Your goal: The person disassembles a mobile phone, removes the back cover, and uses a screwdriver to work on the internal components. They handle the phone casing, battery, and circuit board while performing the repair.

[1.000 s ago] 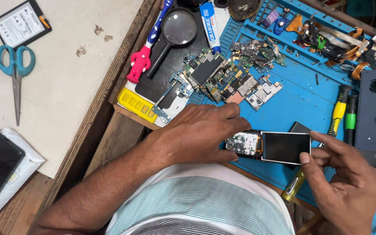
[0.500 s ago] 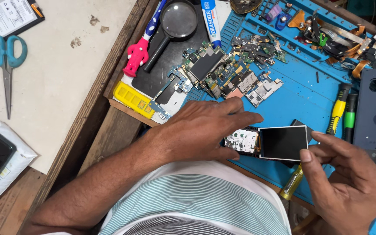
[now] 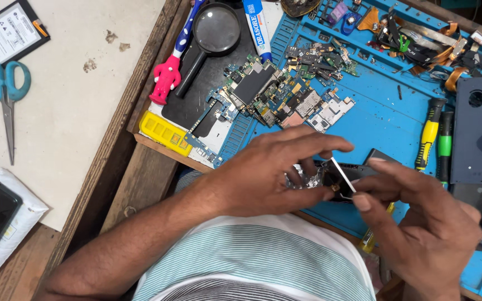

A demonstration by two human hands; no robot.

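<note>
My left hand [image 3: 274,173] grips a small phone circuit board with a screen module [image 3: 330,177] over the near edge of the blue work mat [image 3: 386,117]. The thumb and fingers of that hand wrap the board's left end. My right hand [image 3: 419,223] pinches the screen's right side with thumb and forefinger. The screen is turned on edge, so I see it only as a thin white line. Much of the board is hidden under my fingers.
Several bare circuit boards [image 3: 285,95] lie heaped on the mat. A magnifying glass [image 3: 210,33], pink toothbrush [image 3: 171,69] and glue tube [image 3: 256,25] lie beyond. Yellow [image 3: 429,134] and green [image 3: 445,142] screwdrivers and a dark phone back cover [image 3: 475,131] lie right. Scissors [image 3: 6,100] rest far left.
The screen lay flat with its dark face up; now it is tipped on edge. My right hand has closed in over it and my left fingers reach further right.
</note>
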